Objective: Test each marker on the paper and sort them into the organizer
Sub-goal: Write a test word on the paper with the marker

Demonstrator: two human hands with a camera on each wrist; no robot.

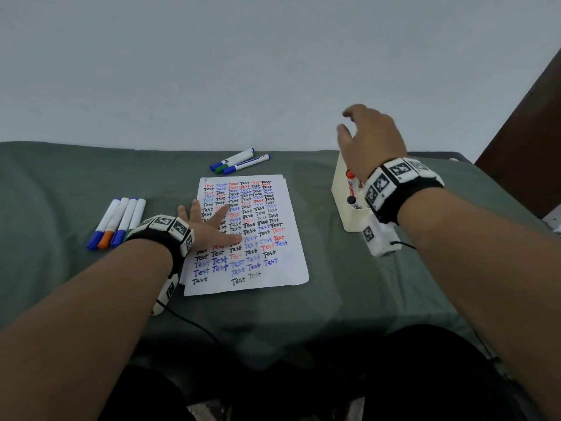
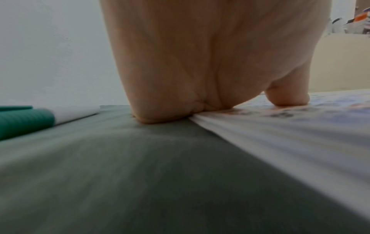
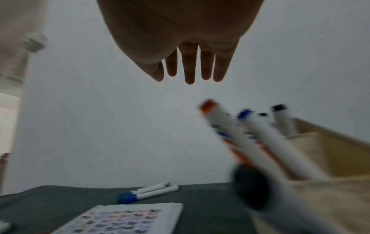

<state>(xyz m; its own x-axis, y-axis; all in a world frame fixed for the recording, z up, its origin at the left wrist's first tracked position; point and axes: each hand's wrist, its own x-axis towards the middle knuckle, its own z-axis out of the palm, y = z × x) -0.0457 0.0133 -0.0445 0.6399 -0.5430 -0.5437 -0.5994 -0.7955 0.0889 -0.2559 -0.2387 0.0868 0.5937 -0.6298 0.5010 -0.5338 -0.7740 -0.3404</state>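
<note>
the right hand hangs above the organizer, fingers spread and empty. the left hand lies flat on the paper. untested markers lie beyond the paper, left of the right hand, long axes slanting toward it.
</note>
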